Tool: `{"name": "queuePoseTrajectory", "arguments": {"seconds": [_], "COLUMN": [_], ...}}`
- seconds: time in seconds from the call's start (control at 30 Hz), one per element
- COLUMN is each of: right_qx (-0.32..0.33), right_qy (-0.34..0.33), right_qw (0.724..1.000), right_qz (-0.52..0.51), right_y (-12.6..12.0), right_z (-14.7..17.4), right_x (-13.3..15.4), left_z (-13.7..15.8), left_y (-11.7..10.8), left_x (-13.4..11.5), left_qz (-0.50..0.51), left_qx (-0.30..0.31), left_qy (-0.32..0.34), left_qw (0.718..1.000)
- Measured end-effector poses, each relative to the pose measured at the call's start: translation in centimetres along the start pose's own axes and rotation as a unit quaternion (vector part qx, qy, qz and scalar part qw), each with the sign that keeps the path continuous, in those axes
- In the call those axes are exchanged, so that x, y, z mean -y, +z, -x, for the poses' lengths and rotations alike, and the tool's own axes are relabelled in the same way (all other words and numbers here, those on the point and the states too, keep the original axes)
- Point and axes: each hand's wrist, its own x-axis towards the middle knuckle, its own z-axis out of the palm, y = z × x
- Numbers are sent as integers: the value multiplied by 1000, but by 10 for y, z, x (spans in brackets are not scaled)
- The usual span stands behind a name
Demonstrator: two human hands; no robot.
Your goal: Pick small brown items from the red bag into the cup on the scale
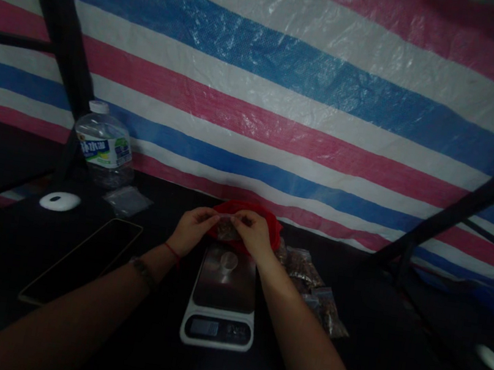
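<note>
My left hand [192, 229] and my right hand [255, 232] meet above the far end of a digital kitchen scale [219, 314]. Together they pinch a small clear plastic bag [226, 229] with brownish contents between the fingertips. Behind the hands lies a red bag [252, 212]. A small clear cup [229, 261] stands on the scale's steel platform, just below the held bag. A red string circles my left wrist.
Several filled small clear bags [314, 291] lie right of the scale. A phone [82, 259], a white round object [59, 201], a water bottle [102, 150] and an empty bag [127, 199] are at left. A striped tarp [288, 92] hangs behind the dark table.
</note>
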Motion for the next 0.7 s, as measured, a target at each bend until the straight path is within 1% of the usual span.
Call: {"name": "queuePoseTrajectory", "arguments": {"seconds": [0.2, 0.3, 0.47, 0.7], "right_qx": [2, 14, 19, 27], "right_qy": [-13, -17, -25, -39], "right_qw": [1000, 1000, 999, 998], "right_qz": [-10, -2, 25, 30], "right_y": [1, 1, 3, 6], "right_z": [1, 2, 3, 5], "right_x": [-1, -1, 1, 1], "left_z": [0, 1, 2, 4], "left_y": [2, 2, 2, 3], "left_x": [4, 4, 1, -1], "left_qz": [3, -2, -5, -14], "left_qx": [4, 5, 21, 28], "left_qy": [23, 31, 32, 37], "left_qw": [1000, 999, 999, 999]}}
